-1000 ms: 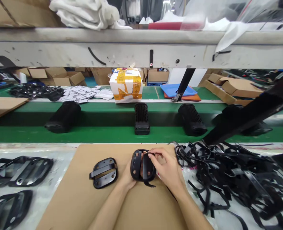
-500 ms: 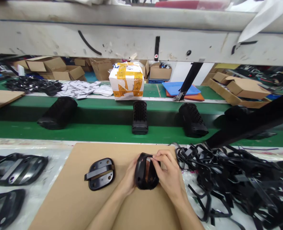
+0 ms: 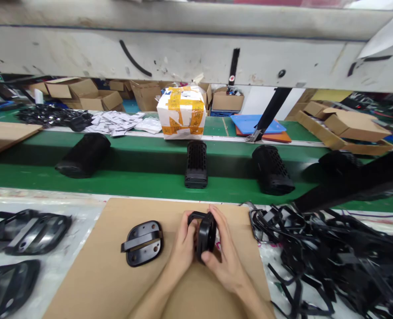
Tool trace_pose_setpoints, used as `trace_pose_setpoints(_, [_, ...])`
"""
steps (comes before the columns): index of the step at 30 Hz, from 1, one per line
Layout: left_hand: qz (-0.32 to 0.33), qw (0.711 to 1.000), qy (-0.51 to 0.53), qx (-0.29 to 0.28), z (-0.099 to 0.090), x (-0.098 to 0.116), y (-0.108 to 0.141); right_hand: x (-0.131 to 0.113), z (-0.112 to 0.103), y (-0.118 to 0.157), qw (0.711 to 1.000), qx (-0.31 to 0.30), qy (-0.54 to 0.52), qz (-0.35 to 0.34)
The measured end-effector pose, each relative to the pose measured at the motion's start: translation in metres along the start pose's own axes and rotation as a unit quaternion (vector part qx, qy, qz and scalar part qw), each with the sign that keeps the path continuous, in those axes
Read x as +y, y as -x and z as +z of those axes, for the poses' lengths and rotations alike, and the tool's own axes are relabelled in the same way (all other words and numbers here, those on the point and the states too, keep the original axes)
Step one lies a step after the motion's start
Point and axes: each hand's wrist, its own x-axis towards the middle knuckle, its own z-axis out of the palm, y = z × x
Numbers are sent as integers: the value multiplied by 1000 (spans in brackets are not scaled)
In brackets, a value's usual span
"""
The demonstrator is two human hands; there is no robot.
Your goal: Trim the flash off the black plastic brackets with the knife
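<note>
Over the cardboard sheet, a rounded black plastic plate is held up on edge between both hands. My left hand grips its left side, the thumb pressed against the strap part that bows out there. Around the right edge wraps my right hand, fingers at the top and thumb low on the rim. A similar black plate with a strap across it lies flat on the cardboard, left of my hands.
Loose black straps are heaped on the right. More black plates lie on plastic film at the left. Beyond, a green conveyor belt carries several black mesh-sided units. A white taped box stands behind it, under a low overhead beam.
The plate in my hands has turned from facing me to standing on edge. My right hand has shifted from pinching near the strap to gripping the rim.
</note>
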Motion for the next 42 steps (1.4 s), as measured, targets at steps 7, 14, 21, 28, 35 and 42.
trace_pose_setpoints(7, [-45, 992, 86, -78, -2, 7, -1, -1, 6, -2, 998, 48, 36, -10])
trace_pose_setpoints(14, [-148, 933, 299, -137, -4, 24, -8, 2, -3, -2, 998, 19, -61, 13])
trace_pose_setpoints(21, [-188, 901, 346, -180, -16, 32, -8, -5, -9, -5, 994, -15, -109, 4])
trace_pose_setpoints(28, [-141, 918, 308, -208, -14, 22, -3, -8, -10, -6, 986, -5, -168, 12])
trace_pose_setpoints(35, [-100, 950, 200, -216, 1, 20, 0, 3, -5, 0, 970, 190, -149, 36])
trace_pose_setpoints(42, [-202, 899, 327, -211, 8, 7, 5, 0, -2, 0, 959, 241, -145, 26])
